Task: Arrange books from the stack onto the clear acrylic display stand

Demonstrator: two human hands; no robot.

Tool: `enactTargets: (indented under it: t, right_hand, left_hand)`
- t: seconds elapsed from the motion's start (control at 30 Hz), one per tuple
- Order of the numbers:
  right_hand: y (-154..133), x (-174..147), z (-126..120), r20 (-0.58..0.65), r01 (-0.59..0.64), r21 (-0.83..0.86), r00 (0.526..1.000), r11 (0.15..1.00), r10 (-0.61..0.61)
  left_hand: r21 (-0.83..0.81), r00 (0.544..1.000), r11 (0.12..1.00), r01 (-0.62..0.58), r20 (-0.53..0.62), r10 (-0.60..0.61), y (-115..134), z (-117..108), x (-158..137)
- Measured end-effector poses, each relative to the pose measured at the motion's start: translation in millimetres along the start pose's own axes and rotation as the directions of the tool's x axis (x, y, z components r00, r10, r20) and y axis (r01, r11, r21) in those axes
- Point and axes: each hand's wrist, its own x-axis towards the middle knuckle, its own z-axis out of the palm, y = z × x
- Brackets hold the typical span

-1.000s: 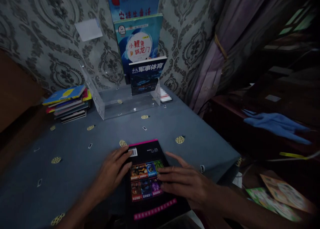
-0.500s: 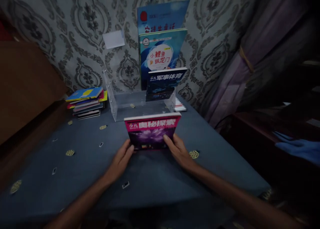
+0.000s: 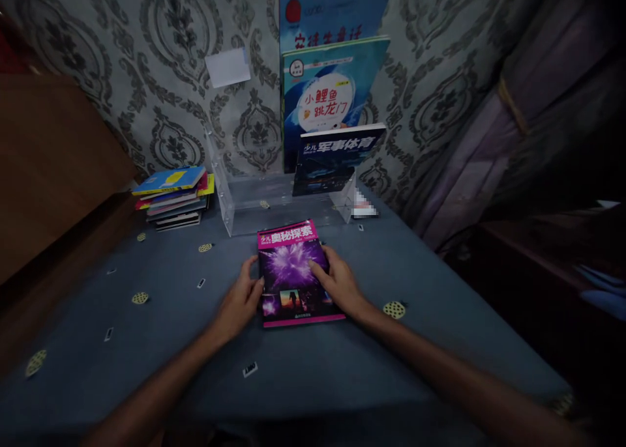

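A book with a magenta and purple cover [image 3: 289, 271] is between my two hands, cover up, low over the table or lying on it. My left hand [image 3: 240, 302] grips its left edge, the thumb along the side. My right hand [image 3: 342, 287] holds the right edge, with its thumb on the cover and the other fingers partly hidden. Just beyond the book stands a clear acrylic rack [image 3: 225, 196]. In its right half, a dark book [image 3: 335, 163], a blue-green book [image 3: 320, 101] and a taller blue book [image 3: 337, 4] lean upright in tiers.
A pile of several books [image 3: 176, 199] lies left of the rack on the blue tablecloth [image 3: 171, 343]. Patterned wallpaper [image 3: 171, 62] backs the table, with a white card [image 3: 227, 69] against it. A brown wooden panel [image 3: 53, 167] borders the left, a tied curtain [image 3: 469, 121] the right.
The magenta and purple book has tipped back from a steep tilt to nearly flat, its cover now facing up. Both hands still hold it. The view has shifted slightly.
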Motion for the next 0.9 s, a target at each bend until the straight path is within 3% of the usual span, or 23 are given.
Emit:
enactTargets:
  t: [0.07,0.13,0.27,0.37,0.5,0.67,0.77,0.9]
  right_hand:
    - [5.2,-2.4,1.3,0.006,0.076,-0.110,0.997,0.991,-0.076]
    - [6.2,-4.2,0.6,0.047,0.146,-0.219,0.989,0.965,-0.139]
    - [-0.7,-5.4,-2.8,0.149,0.206,-0.378,0.976,0.903,-0.161]
    - [-12.1,-1.3,0.6,0.240,0.302,-0.394,0.946,0.868,-0.220]
    - [-33.9,13.7,21.7,0.447,0.472,-0.295,0.837,0.831,-0.316]
    - [-52.4,33.3,54.3,0.616,0.522,-0.270,0.739,0.809,-0.272]
    - [-50.2,37.3,59.8,0.631,0.534,-0.295,0.731,0.792,-0.258]
    - [-36.4,39.9,48.2,0.587,0.505,-0.349,0.774,0.789,-0.236]
  left_hand:
    - [0.304,0.998,0.950,-0.063,0.026,0.058,1.4,-4.0,0.0]
    - [0.525,0.994,0.844,-0.106,0.065,0.084,5.0,-7.6,3.3]
    - [0.710,0.977,0.679,-0.187,0.060,0.206,12.9,-14.4,19.7]
    - [0.733,0.952,0.639,-0.234,0.039,0.303,10.9,-17.8,36.9]
    - [0.693,0.934,0.673,-0.260,0.004,0.356,-5.2,-15.5,53.5]
    - [0.672,0.916,0.694,-0.260,-0.057,0.398,-25.3,-9.6,56.6]
    - [0.684,0.908,0.679,-0.267,-0.056,0.414,-29.0,-8.5,56.6]
    - [0.696,0.910,0.668,-0.264,-0.049,0.411,-27.9,-8.6,57.1]
